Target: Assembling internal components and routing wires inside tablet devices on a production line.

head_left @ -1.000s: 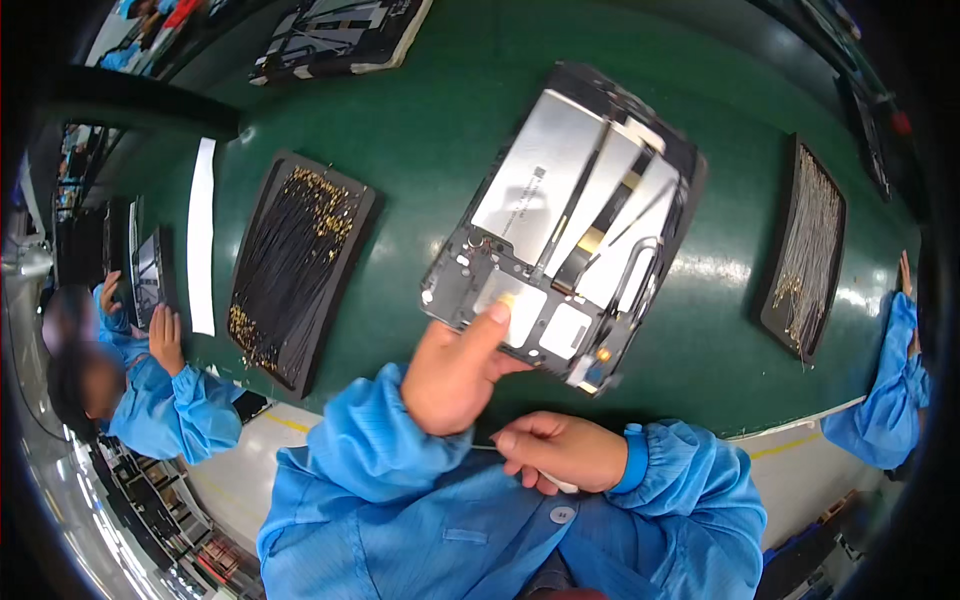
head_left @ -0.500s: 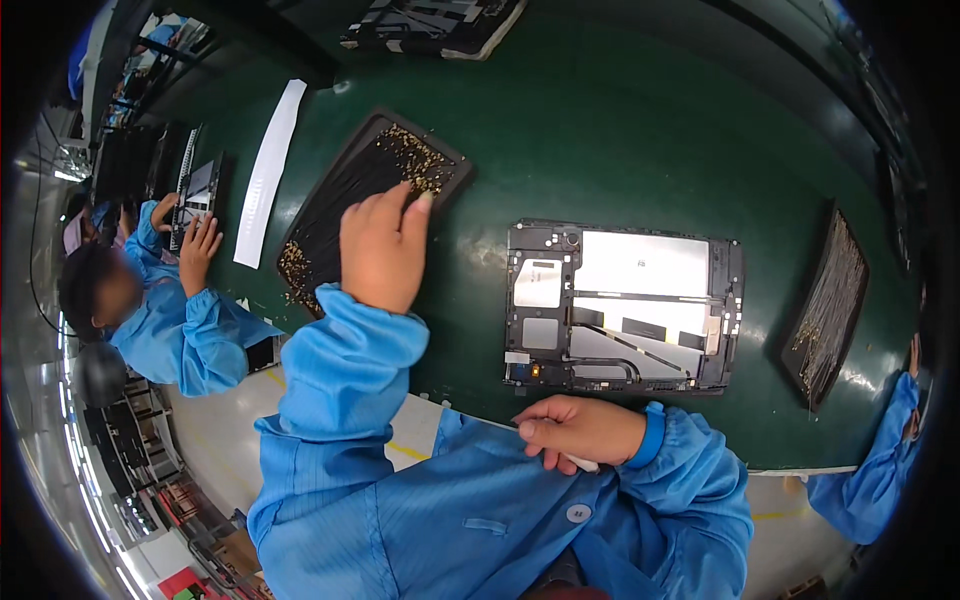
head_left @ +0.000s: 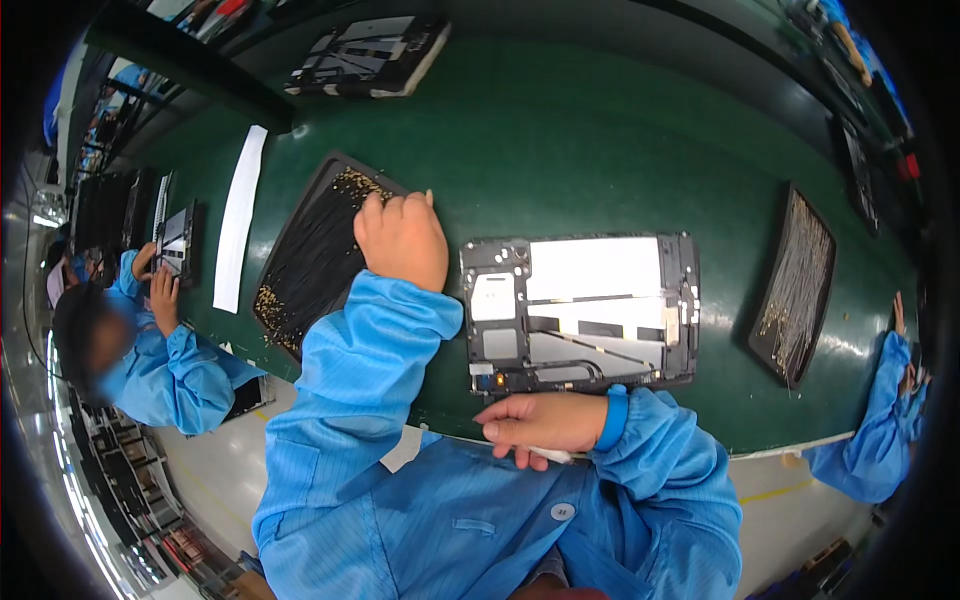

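My left hand [head_left: 402,238] lies over the right edge of a dark tray [head_left: 335,172] of thin black cables [head_left: 310,240] with small gold-coloured ends. Its fingers are curled, and whatever they pinch is hidden. My right hand [head_left: 545,422], closed around a slim white stick-like tool [head_left: 552,454], rests at the table's near edge. Most of that tool is hidden by the fingers. Just beyond the right hand lies an opened tablet [head_left: 595,270], its black frame showing silver panels, black strips and a cable along the near side.
To the right stands another dark tray [head_left: 760,345] of thin grey cables [head_left: 800,265]. A white paper strip [head_left: 240,220] lies left of the cable tray. Stacked device parts [head_left: 370,55] sit at the back. A co-worker [head_left: 165,370] handles a device [head_left: 178,240] at far left.
The view has shifted, so table items appear farther left. My left hand has moved toward the tray's right edge and its fingers have curled in. My right hand keeps its hold on the white tool.
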`<state>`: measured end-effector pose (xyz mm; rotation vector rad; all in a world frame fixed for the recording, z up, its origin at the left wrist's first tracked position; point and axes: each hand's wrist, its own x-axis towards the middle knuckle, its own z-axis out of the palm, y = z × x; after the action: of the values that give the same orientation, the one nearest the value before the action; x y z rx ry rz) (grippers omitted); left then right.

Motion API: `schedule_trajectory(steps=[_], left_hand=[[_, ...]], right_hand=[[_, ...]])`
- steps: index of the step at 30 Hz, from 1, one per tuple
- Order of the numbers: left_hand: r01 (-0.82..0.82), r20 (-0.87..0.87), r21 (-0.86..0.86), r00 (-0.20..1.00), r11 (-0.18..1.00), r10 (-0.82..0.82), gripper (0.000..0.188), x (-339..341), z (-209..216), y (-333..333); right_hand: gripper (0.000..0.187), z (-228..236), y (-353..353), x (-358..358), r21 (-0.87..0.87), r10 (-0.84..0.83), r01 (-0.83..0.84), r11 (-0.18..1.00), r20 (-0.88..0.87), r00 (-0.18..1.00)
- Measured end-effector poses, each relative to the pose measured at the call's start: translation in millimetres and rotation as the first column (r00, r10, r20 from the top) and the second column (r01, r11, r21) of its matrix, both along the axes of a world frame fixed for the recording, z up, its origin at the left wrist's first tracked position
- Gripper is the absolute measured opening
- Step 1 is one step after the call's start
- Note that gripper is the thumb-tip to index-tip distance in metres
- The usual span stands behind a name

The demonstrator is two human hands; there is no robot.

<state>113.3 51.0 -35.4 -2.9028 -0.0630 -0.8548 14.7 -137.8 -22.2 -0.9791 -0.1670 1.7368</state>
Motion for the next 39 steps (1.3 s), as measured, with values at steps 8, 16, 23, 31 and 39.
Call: schedule_trajectory(steps=[8,16,23,31,39], left_hand=[[0.403,0.105,-0.328,0.914,0.855,-0.391,0.009,-56.7,76.2,-30.2],[0.577,-0.300,-0.615,0.459,0.537,-0.836,0.033,-131.3,80.7,-37.1],[0.638,-0.389,-0.574,0.337,0.512,-0.857,0.047,-147.9,78.1,-49.3],[0.629,-0.342,-0.560,0.418,0.540,-0.842,0.039,-148.1,72.1,-54.3],[0.512,-0.171,-0.591,0.676,0.624,-0.717,0.020,-133.2,48.2,-59.9]], right_hand=[[0.051,1.7,-6.6,13.3,-0.022,-0.296,0.297,0.955,0.025,0.955],[0.045,49.0,-47.3,-0.2,-0.159,-0.167,0.205,0.966,0.224,0.960],[0.027,53.6,-49.7,-13.4,-0.242,-0.088,0.129,0.962,0.172,0.981],[0.025,41.5,-49.3,-22.3,-0.196,-0.257,0.287,0.938,0.164,0.952],[0.022,33.2,-51.1,-17.1,-0.285,-0.615,0.662,0.693,0.246,0.749]])
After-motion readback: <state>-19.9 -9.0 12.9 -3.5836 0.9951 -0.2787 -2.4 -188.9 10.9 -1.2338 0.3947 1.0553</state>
